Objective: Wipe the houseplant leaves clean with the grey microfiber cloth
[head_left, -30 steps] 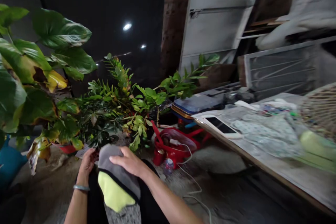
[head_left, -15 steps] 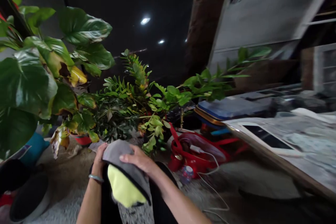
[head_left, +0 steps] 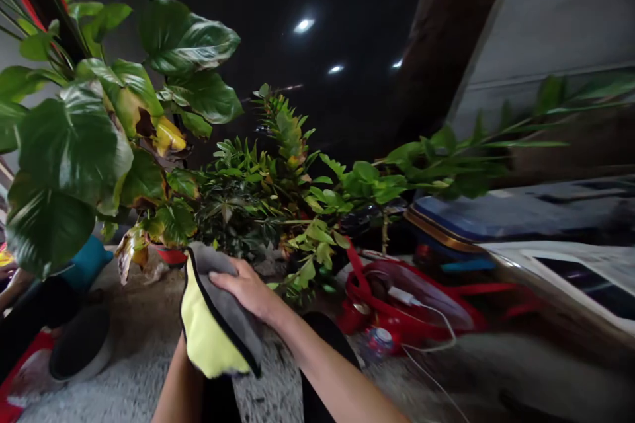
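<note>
Right hand (head_left: 247, 289) lies flat, fingers together, on the grey-and-yellow cloth (head_left: 215, 324) draping the hidden left hand; its fingers unseen.

I see one cloth (head_left: 218, 317), gray and yellow. I see one red basket (head_left: 397, 307) and one little bottle (head_left: 380, 342). Three round lights (head_left: 303, 26) shine up high.

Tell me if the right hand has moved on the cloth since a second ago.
Cannot tell. The camera swung; the right hand still lies flat on the grey and yellow cloth, below the plant.
</note>
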`<action>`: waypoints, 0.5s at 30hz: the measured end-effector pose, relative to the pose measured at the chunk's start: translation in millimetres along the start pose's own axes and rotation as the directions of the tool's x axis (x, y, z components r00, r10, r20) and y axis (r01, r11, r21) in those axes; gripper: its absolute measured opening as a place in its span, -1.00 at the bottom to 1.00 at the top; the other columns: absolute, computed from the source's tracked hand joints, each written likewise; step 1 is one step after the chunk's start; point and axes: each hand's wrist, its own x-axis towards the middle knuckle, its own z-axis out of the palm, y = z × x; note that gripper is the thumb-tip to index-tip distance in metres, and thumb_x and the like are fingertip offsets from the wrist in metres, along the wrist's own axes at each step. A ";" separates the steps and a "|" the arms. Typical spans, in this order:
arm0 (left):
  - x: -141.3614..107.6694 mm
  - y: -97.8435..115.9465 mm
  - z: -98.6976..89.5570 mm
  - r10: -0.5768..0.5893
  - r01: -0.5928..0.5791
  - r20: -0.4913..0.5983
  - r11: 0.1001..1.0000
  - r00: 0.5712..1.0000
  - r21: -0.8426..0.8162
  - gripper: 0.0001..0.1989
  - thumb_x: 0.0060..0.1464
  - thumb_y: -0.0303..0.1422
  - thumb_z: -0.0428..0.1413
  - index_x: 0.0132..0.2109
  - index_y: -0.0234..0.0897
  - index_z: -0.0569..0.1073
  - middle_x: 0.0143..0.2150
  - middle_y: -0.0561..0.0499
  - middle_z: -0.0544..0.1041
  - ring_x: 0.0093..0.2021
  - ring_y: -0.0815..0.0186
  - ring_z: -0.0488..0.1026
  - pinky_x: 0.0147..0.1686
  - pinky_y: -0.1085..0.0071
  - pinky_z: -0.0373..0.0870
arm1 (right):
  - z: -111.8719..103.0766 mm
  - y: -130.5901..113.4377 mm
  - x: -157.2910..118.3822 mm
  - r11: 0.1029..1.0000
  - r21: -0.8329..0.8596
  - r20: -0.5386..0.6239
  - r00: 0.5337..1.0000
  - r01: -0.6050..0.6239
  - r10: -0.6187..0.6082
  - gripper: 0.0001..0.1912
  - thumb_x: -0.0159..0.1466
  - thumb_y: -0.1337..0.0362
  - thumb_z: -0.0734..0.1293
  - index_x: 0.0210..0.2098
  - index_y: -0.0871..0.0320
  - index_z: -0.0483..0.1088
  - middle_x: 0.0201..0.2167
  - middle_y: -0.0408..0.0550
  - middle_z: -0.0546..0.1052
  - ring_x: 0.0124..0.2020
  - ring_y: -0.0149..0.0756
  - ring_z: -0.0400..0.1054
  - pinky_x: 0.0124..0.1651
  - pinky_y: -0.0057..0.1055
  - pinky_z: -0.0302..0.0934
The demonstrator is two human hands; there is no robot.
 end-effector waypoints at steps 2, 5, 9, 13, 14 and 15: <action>-2.5 6.7 -2.2 -0.014 0.015 -0.025 1.000 1.000 0.007 -0.75 -0.06 -0.18 0.18 -0.44 -0.29 0.56 -0.31 -0.30 0.59 0.03 -0.35 0.48 -0.08 -0.15 0.34 | -0.1 -12.9 23.3 0.995 -0.022 -0.049 0.994 0.094 -0.095 -0.65 0.13 0.09 0.40 -0.17 0.15 0.60 -0.23 -0.08 0.68 -0.16 -0.10 0.52 -0.05 -0.25 0.35; -1.1 6.1 2.8 -0.037 0.037 -0.017 0.999 0.999 0.002 -0.77 -0.07 -0.20 0.20 -0.42 -0.31 0.56 -0.26 -0.35 0.61 0.06 -0.32 0.48 0.00 -0.16 0.32 | -12.2 4.0 43.3 0.997 -0.079 -0.264 0.964 0.002 -0.023 -0.63 0.11 0.09 0.38 -0.19 0.19 0.60 -0.27 -0.03 0.68 -0.14 -0.06 0.51 -0.04 -0.22 0.34; 8.7 -12.0 9.7 -0.082 0.085 0.073 0.996 0.994 -0.040 -0.74 -0.07 -0.17 0.22 -0.31 -0.27 0.56 -0.22 -0.24 0.64 0.08 -0.12 0.50 0.10 0.04 0.37 | -30.8 48.8 5.8 0.959 -0.190 -0.206 0.964 -0.210 0.170 -0.70 0.08 0.12 0.39 -0.32 0.21 0.60 -0.36 -0.02 0.68 -0.21 -0.03 0.53 -0.08 -0.21 0.35; 17.9 -24.4 5.2 -0.086 0.103 0.183 0.991 0.979 -0.089 -0.69 -0.19 -0.18 0.30 -0.29 -0.26 0.52 -0.31 -0.10 0.63 -0.15 0.03 0.57 -0.09 0.18 0.48 | -57.2 21.4 -29.2 0.972 -0.219 -0.286 0.958 -0.084 0.018 -0.60 0.16 0.04 0.37 -0.17 0.19 0.59 -0.20 0.05 0.69 -0.13 -0.01 0.54 0.02 -0.18 0.35; 18.9 -24.4 4.0 -0.081 0.098 0.189 0.991 0.979 -0.087 -0.69 -0.24 -0.22 0.33 -0.31 -0.27 0.51 -0.33 -0.09 0.63 -0.22 0.07 0.56 -0.17 0.22 0.49 | -65.9 4.8 -27.1 0.969 -0.244 -0.409 0.910 -0.044 -0.061 -0.56 0.17 0.01 0.36 -0.10 0.19 0.57 -0.14 0.08 0.68 -0.08 0.01 0.53 0.06 -0.17 0.33; 19.1 -23.4 3.3 -0.078 0.095 0.193 0.992 0.978 -0.081 -0.68 -0.28 -0.26 0.34 -0.32 -0.28 0.51 -0.32 -0.09 0.64 -0.27 0.11 0.56 -0.24 0.25 0.49 | -74.5 -11.7 -21.2 0.955 -0.296 -0.528 0.835 -0.012 -0.153 -0.51 0.20 0.00 0.34 -0.02 0.19 0.54 -0.07 0.11 0.66 -0.02 0.02 0.51 0.08 -0.17 0.32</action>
